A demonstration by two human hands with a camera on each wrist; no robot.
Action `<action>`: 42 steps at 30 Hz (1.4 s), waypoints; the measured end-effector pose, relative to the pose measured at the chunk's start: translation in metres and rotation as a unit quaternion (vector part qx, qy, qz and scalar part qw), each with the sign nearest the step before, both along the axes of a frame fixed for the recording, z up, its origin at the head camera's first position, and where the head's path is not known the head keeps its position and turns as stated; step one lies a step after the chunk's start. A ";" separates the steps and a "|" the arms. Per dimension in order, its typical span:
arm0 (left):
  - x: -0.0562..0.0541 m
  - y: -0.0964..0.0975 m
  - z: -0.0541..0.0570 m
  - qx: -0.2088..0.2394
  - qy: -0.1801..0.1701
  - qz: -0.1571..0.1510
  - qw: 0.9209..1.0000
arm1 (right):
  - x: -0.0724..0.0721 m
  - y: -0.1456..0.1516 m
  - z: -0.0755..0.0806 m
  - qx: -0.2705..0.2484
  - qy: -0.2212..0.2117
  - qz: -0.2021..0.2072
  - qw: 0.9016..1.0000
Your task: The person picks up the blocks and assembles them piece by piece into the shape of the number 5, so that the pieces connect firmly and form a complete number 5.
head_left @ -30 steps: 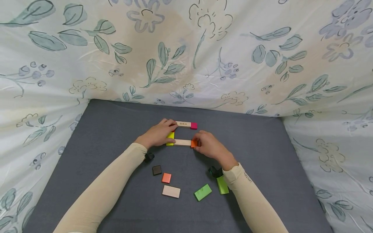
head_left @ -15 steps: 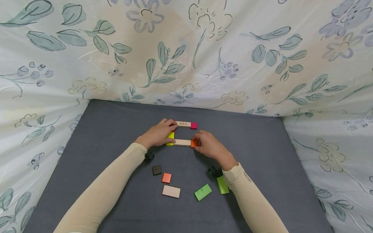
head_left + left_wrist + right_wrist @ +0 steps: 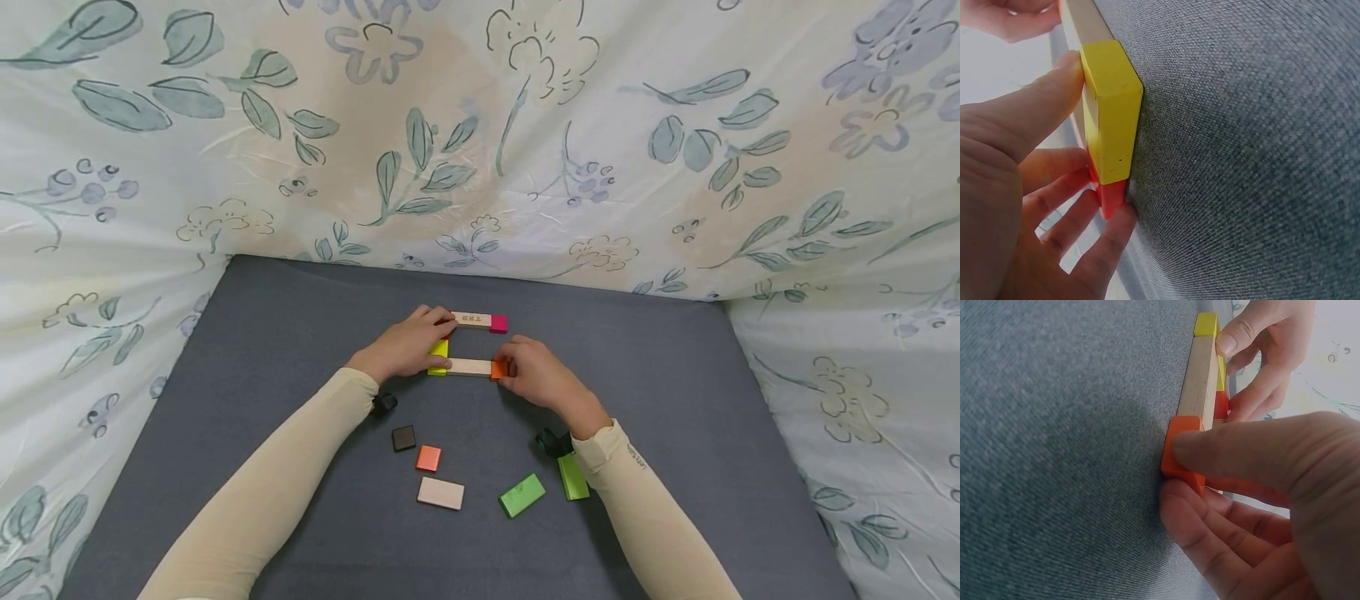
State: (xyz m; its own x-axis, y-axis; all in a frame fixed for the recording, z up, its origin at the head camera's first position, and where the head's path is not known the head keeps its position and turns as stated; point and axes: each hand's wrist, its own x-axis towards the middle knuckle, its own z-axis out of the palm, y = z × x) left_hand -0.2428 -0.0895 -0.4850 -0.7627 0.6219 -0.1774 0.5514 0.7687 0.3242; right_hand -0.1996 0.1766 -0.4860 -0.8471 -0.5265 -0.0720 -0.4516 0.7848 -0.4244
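My left hand (image 3: 408, 343) spans a yellow block (image 3: 1113, 119) and a red block (image 3: 1112, 195) lying end to end. Its thumb presses the yellow block, while its fingers touch the red one. From the yellow block a plain wooden block (image 3: 469, 367) runs right to an orange block (image 3: 1182, 450). My right hand (image 3: 542, 375) pinches that orange block between thumb and fingers, against the wooden block's end. Farther back, a wooden block with printed characters (image 3: 474, 320) has a pink block (image 3: 499, 323) at its right end; my left fingers cover its left end.
Nearer the body lie a dark brown block (image 3: 403, 438), an orange-red block (image 3: 429, 458) and a pale wooden block (image 3: 441, 493). Two green blocks lie to the right, one (image 3: 522, 496) tilted, the other (image 3: 573, 477) beside my right sleeve. Floral cloth (image 3: 480, 167) stands behind the grey surface (image 3: 315, 500).
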 end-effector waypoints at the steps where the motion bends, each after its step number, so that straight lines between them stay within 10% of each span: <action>1: 0.000 0.000 0.000 0.000 -0.001 0.000 1.000 | 0.000 0.000 0.000 -0.001 0.000 0.000 1.000; 27: 0.002 0.000 0.000 -0.006 0.007 0.003 1.000 | 0.011 0.025 0.010 -0.076 -0.028 -0.028 0.996; 42: 0.003 0.001 0.001 -0.011 0.005 0.000 1.000 | 0.045 0.072 0.026 -0.076 -0.004 -0.056 0.996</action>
